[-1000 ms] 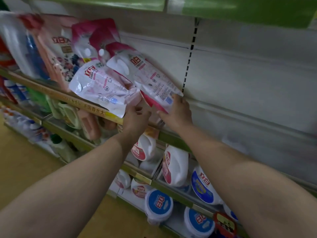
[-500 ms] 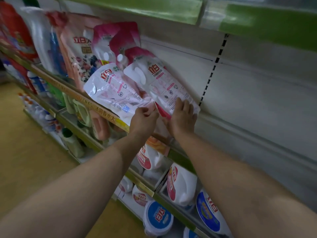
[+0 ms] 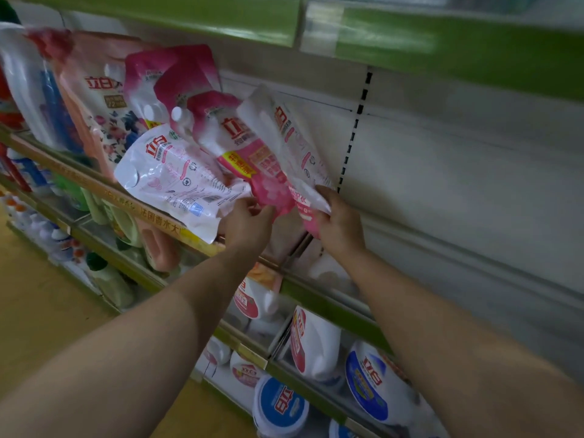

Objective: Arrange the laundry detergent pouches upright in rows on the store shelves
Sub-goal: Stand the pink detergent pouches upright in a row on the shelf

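I count approx 5 pink/white pouches. My right hand (image 3: pixel 339 221) pinches the rightmost pouch (image 3: pixel 289 143), long axis tilted up-left; left hand (image 3: pixel 248 222) fingers curl on the middle pouch (image 3: pixel 249 162).

Right hand (image 3: pixel 339 226) grips the bottom of a tilted white-and-pink detergent pouch (image 3: pixel 284 134) at centre; left hand (image 3: pixel 249 222) pinches the pink pouch (image 3: pixel 249 159) beside it. White pouch (image 3: pixel 170 175) lies flat at nine o'clock; jugs (image 3: pixel 313 343) at six.
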A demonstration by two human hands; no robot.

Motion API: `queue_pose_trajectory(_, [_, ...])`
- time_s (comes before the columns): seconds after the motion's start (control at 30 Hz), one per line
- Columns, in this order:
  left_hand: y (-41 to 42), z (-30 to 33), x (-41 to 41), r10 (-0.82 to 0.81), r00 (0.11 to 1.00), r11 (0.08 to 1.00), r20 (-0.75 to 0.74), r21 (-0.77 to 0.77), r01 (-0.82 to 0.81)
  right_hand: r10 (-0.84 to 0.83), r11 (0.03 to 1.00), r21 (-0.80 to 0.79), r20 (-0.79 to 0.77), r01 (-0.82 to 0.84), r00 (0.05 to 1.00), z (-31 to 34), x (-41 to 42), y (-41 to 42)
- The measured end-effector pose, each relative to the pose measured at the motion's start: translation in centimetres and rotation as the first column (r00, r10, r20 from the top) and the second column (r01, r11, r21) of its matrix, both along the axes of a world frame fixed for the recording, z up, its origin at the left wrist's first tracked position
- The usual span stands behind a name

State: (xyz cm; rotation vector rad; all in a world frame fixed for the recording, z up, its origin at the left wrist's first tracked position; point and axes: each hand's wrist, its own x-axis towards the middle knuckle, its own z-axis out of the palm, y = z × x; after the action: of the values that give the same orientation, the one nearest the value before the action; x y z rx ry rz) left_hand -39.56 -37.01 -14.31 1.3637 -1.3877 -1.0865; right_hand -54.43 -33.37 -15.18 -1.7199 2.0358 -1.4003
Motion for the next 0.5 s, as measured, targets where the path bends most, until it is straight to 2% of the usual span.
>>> queue_pose_trajectory(0.1, [0.4,0.2,-1.4,-0.037,0.997,0.999,-0.060,-0.005,0.037,0.021,0.997,-0.072,0.245,-0.004,0.969,0.4,-1.3,1.3])
queue_pose_trajectory(0.17, [0.6,0.6,-2.2,-0.087,0.985,0.994,-0.147,0.047,0.095,0.054,0.996,-0.088,0.485,-0.013,0.873,0.7,-1.9,2.3])
queue_pose_trajectory(0.27, [0.6,1.0,-3.3,-0.124,0.961,0.984,-0.249,0.096,0.152,0.096,0.994,-0.108,0.729,-0.024,0.678,1.1,-3.1,3.8])
queue_pose_trajectory(0.37, [1.0,1.2,-4.2,-0.195,0.918,0.961,-0.345,0.119,0.249,0.153,0.988,-0.126,0.872,-0.090,0.464,1.0,-4.1,5.2])
queue_pose_trajectory(0.5, [1.2,0.6,-4.3,-0.248,0.878,0.940,-0.409,0.120,0.321,0.237,0.961,-0.192,0.942,-0.198,0.237,0.2,-4.9,7.1])
